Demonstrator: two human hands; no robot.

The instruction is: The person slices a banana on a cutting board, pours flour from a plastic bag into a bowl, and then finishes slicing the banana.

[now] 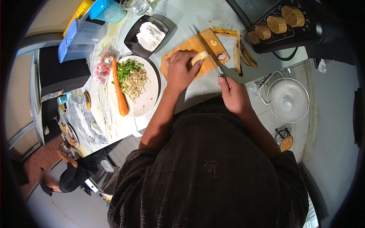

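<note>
My left hand (179,71) is closed around a peeled banana (199,57), pressing it down on a wooden cutting board (207,70). In my right hand (235,95) is the handle of a knife (215,65). Its blade lies across the board at the banana's right end, pointing away from me. One cut slice (213,43) rests on the board beyond the blade. Banana peels (237,53) with dark patches lie just right of the board.
Left of the board are a plate (152,85) with a carrot (119,91), chopped greens (130,70) and bean sprouts (133,86), and a black dish (129,41) of white powder (150,36). A fan (288,100) stands at right. Another person (72,174) works at lower left.
</note>
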